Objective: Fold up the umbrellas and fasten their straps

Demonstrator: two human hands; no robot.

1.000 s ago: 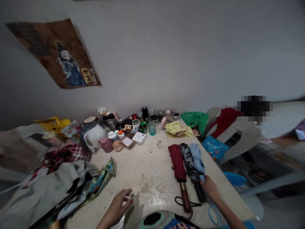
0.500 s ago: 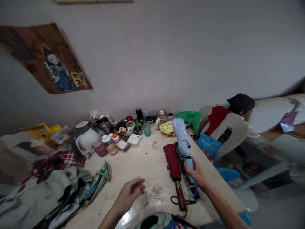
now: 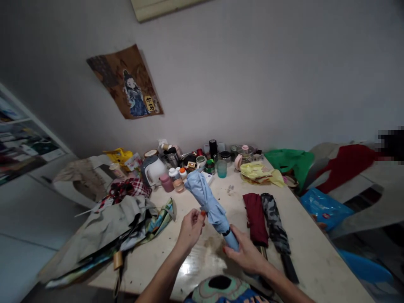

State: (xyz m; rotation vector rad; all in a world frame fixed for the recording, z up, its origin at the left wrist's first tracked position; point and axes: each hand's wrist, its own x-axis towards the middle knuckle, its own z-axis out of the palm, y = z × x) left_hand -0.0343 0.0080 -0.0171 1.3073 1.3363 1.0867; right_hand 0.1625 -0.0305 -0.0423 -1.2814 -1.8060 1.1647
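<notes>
My right hand (image 3: pixel 245 253) grips the handle end of a folded light blue umbrella (image 3: pixel 206 200) and holds it above the table, its tip pointing up and away to the left. My left hand (image 3: pixel 190 228) pinches the umbrella's fabric or strap near its middle. To the right, a folded dark red umbrella (image 3: pixel 255 218) and a camouflage-patterned umbrella (image 3: pixel 276 225) lie side by side on the pale table (image 3: pixel 309 248).
A pile of cloth and bags (image 3: pixel 104 227) covers the table's left side. At the back stand a white kettle (image 3: pixel 154 170), jars, cups, a teal glass (image 3: pixel 221 168) and a yellow bag (image 3: pixel 257 172). A green bag (image 3: pixel 292 162), blue packet (image 3: pixel 325 206) and draped chairs are on the right.
My right hand lifted the light blue umbrella off the table from beside the other two and brought it in front of me. My left hand rose from the table and took hold of it.
</notes>
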